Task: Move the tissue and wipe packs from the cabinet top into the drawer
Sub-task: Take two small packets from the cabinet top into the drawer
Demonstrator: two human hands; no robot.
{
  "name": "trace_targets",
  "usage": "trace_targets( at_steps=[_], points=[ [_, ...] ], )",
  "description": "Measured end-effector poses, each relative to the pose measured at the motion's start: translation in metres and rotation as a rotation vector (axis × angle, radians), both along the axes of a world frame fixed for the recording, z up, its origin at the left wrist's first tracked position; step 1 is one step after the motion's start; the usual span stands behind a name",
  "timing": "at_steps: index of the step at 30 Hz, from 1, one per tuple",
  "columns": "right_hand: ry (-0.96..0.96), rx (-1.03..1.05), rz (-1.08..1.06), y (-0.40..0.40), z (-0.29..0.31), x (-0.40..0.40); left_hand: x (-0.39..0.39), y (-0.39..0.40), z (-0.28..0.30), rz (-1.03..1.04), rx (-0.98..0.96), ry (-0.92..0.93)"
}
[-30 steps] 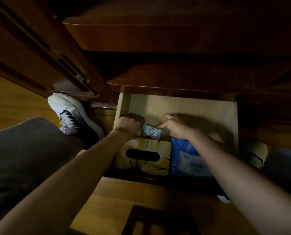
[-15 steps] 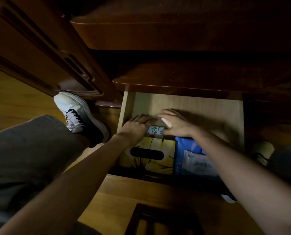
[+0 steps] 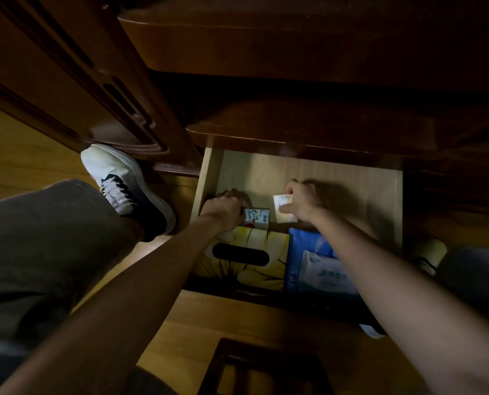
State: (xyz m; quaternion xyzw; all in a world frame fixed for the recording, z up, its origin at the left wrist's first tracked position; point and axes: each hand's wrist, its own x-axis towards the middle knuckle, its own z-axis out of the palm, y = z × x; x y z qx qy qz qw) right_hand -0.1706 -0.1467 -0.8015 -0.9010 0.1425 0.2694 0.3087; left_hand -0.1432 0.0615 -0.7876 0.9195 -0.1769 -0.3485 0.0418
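Note:
The open light-wood drawer (image 3: 309, 169) holds a yellow tissue box (image 3: 246, 258) at front left and a blue wipe pack (image 3: 320, 269) at front right. Behind the box, my left hand (image 3: 223, 209) grips a small white tissue pack with a red cartoon print (image 3: 257, 218). Just to its right, my right hand (image 3: 303, 203) pinches another small pale pack (image 3: 283, 208), held a little above the drawer floor. Both forearms reach in from below.
A dark cabinet top (image 3: 294, 32) and an upper drawer front (image 3: 309, 129) overhang the drawer. My white shoe (image 3: 123, 181) and grey trouser leg (image 3: 46, 238) are at the left beside a dark wooden panel (image 3: 66, 81). Wood floor (image 3: 209, 332) lies in front.
The hands have separated: my left hand now grips the printed pack, and my right hand has lifted a second small pack to its right. The camera moved slightly.

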Motion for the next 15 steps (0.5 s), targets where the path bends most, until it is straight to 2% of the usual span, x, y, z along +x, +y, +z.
trace_targets(
  at_steps=[5, 11, 15],
  points=[
    [0.07, 0.058, 0.009, 0.0, -0.01, -0.007, -0.002, 0.0, -0.001, 0.023, -0.022, -0.018],
    [-0.075, -0.03, -0.124, 0.015, -0.014, -0.015, -0.004, 0.0, -0.001, 0.037, -0.016, -0.004],
    [-0.029, -0.015, -0.021, 0.015, -0.01, -0.006, -0.004, 0.0, 0.001, 0.028, -0.044, 0.0]
  ],
)
